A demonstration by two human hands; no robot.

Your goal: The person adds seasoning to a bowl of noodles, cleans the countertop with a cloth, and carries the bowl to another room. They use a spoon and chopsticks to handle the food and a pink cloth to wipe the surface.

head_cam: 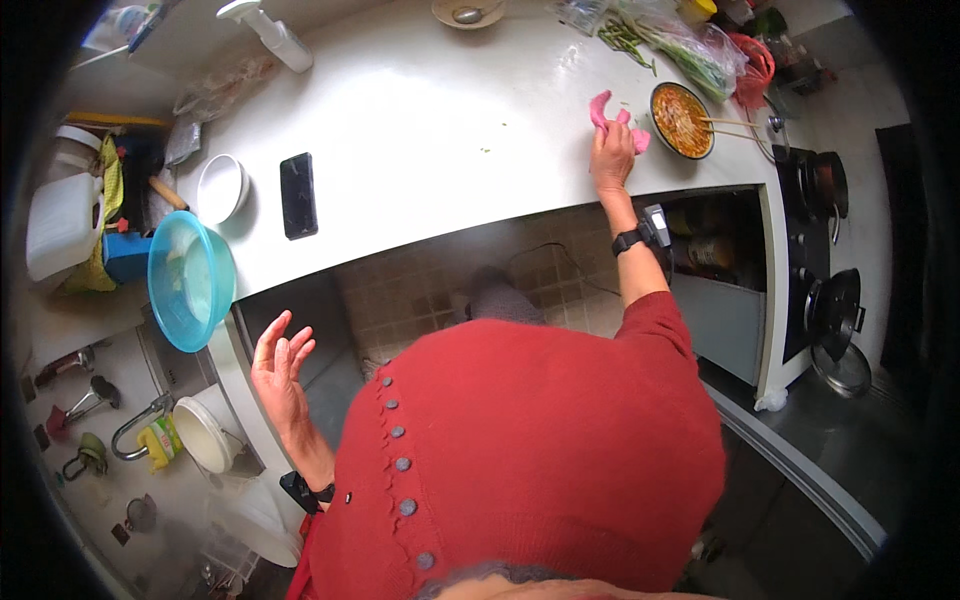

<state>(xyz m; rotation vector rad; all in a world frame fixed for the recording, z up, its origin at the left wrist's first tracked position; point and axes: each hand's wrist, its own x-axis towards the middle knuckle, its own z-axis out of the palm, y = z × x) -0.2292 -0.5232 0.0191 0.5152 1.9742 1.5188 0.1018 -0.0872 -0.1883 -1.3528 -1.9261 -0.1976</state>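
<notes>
My right hand [613,154] grips a crumpled pink cloth [600,107] against the white countertop [420,135], near its front edge. Just right of the cloth is a dark-rimmed bowl of reddish food [679,120], with a pair of chopsticks [739,127] resting over its right rim. A few green scraps [486,150] lie on the counter left of that hand. My left hand [281,367] is raised in the air in front of the counter, fingers spread, holding nothing. Nearest to it is a blue translucent plastic basin [187,281] at the counter's left corner.
A smartphone [298,196] and a white bowl [223,189] lie at the counter's left. Behind are a spray bottle [274,37] and a dish with a spoon [469,13]. Bagged green vegetables [690,64] sit back right. Pans [836,311] are at the right; a white bucket [204,435] is lower left.
</notes>
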